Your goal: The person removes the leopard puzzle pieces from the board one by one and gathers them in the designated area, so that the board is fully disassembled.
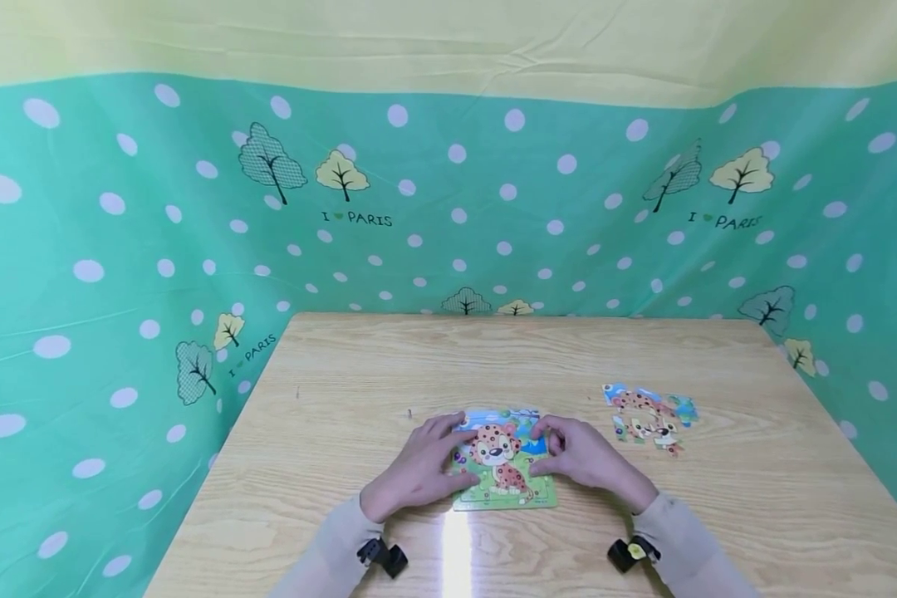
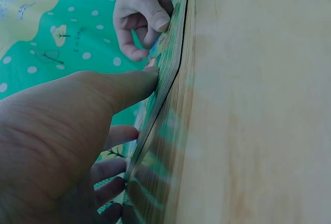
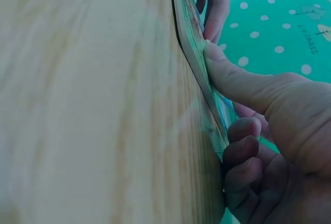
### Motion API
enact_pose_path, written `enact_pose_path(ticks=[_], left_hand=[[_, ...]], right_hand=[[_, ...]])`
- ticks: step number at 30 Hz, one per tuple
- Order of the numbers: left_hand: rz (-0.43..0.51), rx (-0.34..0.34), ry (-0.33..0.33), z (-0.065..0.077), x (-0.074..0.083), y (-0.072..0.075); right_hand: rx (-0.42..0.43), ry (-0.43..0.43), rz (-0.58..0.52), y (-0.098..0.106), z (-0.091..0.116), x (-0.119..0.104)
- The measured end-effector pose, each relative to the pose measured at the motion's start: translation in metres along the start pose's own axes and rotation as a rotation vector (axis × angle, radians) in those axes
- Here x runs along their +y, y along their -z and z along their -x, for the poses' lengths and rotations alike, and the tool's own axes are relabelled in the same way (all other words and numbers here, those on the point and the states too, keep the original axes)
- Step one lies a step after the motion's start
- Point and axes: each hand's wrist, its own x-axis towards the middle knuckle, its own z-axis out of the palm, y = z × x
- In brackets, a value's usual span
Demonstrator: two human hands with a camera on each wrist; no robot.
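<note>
In the head view a jigsaw puzzle [image 1: 508, 477] with a spotted cartoon leopard cub lies flat on the table in a thin tray [image 1: 504, 503]. My left hand [image 1: 428, 465] rests at its left side, fingers spread over the picture, thumb low. My right hand [image 1: 579, 451] touches the right side with thumb and forefinger apart on the surface. In the right wrist view the right thumb [image 3: 232, 74] lies on the puzzle, while several other fingers bend beside the edge. The left thumb [image 2: 134, 85] touches the board's near edge in the left wrist view.
Loose puzzle pieces [image 1: 635, 400] with more leopard print lie in a group right of the right hand. Small dark specks [image 1: 409, 413] dot the wooden table [image 1: 329, 465]. A green dotted curtain [image 1: 456, 183] hangs around the table's back and sides.
</note>
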Motion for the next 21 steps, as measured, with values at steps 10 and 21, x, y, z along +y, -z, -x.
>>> enact_pose_path(ticks=[10, 21], left_hand=[[0.001, -0.006, 0.01, -0.0002, 0.0004, -0.0001], [0.002, -0.005, 0.006, -0.0002, 0.0013, 0.002]], right_hand=[[0.014, 0.019, -0.035, -0.0019, -0.0015, 0.0015], [0.045, 0.01, -0.06, -0.0029, -0.0003, 0.0013]])
